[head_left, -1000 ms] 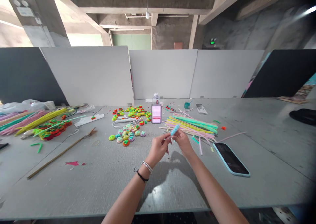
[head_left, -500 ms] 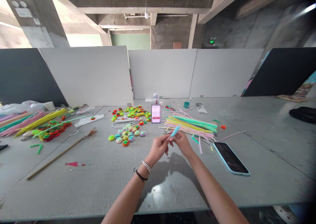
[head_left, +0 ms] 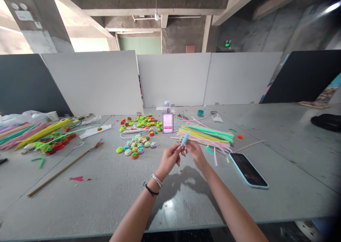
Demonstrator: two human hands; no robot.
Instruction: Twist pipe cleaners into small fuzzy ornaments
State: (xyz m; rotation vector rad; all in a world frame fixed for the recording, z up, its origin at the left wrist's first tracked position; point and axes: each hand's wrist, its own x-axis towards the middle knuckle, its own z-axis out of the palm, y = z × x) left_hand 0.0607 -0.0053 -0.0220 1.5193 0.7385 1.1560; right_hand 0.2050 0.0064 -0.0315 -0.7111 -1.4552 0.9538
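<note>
A light blue coiled piece stands up at a slant between my fingertips, above the grey table. My left hand pinches its lower end, and a white bracelet and a black band circle that wrist. On the other side, my right hand has its fingers closed on the same piece. Just behind my hands lies a bundle of pastel fuzzy stems. Small round fuzzy pieces in pastel colours lie left of my hands.
A blue-edged phone lies at the right. Behind my hands, an upright pink screen stands before a bottle. A wooden stick, red-green pieces and more stems are at the left. Grey-white panels line the back.
The blue coiled piece has shifted a little left and stands more upright. My right hand's fingers have moved slightly left with it.
</note>
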